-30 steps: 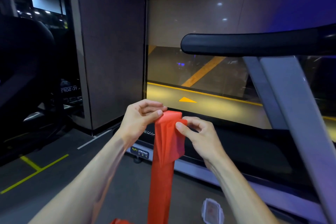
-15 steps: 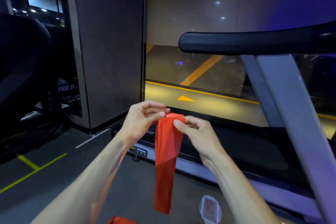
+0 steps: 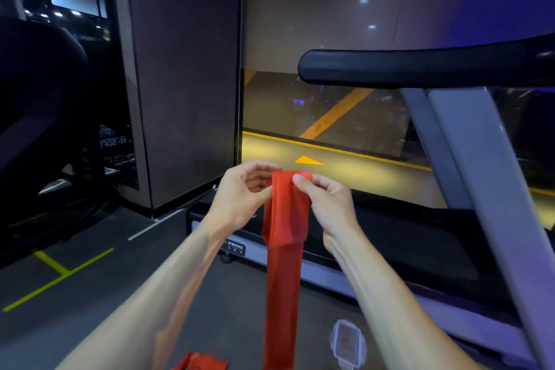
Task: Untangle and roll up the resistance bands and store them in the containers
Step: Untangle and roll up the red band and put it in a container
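Red band (image 3: 283,249) hangs longer than half second ago, tail now past frame bottom; top fold reset, rolling barely begun. Left hand (image 3: 240,198) and right hand (image 3: 327,204) fingers pinch top edge. Clear container (image 3: 348,345) on dark gym floor (image 3: 99,303), treadmill (image 3: 420,234) beyond.

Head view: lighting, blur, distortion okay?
Head view: dim, blue cast at right; ceiling lights glare on the glass wall; wide-angle bends the treadmill handrail; both hands and the red band stay sharp enough, slight softness at the right hand.
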A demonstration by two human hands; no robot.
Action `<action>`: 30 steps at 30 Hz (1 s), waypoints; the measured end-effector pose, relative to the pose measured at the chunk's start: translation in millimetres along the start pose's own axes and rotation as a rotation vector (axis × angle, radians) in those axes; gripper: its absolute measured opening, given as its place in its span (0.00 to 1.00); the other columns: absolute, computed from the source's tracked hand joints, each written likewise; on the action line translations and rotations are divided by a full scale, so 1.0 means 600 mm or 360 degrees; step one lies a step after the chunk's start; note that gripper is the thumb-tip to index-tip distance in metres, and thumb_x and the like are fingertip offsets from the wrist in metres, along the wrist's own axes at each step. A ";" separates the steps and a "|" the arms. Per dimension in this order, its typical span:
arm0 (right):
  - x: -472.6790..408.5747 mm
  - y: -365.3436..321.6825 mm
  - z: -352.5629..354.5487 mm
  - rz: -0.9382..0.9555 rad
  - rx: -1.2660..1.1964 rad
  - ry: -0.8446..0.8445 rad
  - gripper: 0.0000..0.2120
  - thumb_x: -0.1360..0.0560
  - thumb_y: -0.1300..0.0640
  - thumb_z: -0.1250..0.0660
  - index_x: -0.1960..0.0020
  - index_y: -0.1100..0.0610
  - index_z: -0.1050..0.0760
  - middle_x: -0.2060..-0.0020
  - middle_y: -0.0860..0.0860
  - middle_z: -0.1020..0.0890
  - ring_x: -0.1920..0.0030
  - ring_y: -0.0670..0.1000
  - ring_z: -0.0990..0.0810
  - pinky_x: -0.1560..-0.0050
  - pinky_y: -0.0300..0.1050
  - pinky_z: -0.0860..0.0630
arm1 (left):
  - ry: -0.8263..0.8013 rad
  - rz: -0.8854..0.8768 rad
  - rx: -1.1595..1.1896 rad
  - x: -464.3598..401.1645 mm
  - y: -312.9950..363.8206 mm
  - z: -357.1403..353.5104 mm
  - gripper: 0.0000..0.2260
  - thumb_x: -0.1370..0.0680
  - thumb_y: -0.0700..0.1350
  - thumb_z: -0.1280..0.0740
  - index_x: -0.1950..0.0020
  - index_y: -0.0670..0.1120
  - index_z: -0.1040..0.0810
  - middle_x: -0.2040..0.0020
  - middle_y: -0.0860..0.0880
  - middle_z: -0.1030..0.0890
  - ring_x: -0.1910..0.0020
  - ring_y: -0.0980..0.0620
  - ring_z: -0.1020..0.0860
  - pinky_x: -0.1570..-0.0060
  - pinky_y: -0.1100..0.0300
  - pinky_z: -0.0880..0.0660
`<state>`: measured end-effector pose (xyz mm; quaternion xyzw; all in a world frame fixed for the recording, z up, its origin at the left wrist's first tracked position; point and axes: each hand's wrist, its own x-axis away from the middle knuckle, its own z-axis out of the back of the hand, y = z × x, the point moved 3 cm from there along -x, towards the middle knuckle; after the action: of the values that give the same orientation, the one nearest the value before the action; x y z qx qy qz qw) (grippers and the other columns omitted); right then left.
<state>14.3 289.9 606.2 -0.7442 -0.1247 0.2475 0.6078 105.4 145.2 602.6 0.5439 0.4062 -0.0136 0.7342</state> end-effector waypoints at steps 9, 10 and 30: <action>-0.020 -0.044 -0.008 0.0068 -0.0088 -0.0007 0.07 0.24 0.60 0.25 0.49 0.63 0.15 0.58 0.55 0.12 0.64 0.46 0.17 0.65 0.36 0.22 | -0.0174 0.0352 0.0036 0.046 -0.072 -0.007 0.16 0.24 0.39 0.25 0.39 0.54 0.19 0.46 0.47 0.15 0.51 0.50 0.20 0.51 0.59 0.22; -0.019 -0.048 -0.008 0.0056 -0.0096 -0.0020 0.07 0.24 0.60 0.25 0.49 0.64 0.15 0.59 0.55 0.13 0.65 0.46 0.17 0.66 0.36 0.22 | -0.0224 0.0441 0.0052 0.054 -0.080 -0.012 0.12 0.24 0.41 0.25 0.42 0.50 0.17 0.49 0.46 0.15 0.53 0.50 0.20 0.55 0.62 0.24; -0.040 -0.125 -0.029 0.0158 0.0130 -0.0087 0.07 0.24 0.56 0.25 0.61 0.55 0.16 0.63 0.46 0.14 0.66 0.40 0.20 0.58 0.35 0.27 | 0.0276 0.0273 -0.0204 0.092 -0.113 0.013 0.05 0.24 0.46 0.25 0.51 0.55 0.17 0.51 0.53 0.14 0.56 0.55 0.18 0.52 0.58 0.23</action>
<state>11.8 280.6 686.3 -0.7171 -0.0938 0.3024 0.6210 115.6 134.8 515.9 0.5278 0.4202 0.1221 0.7280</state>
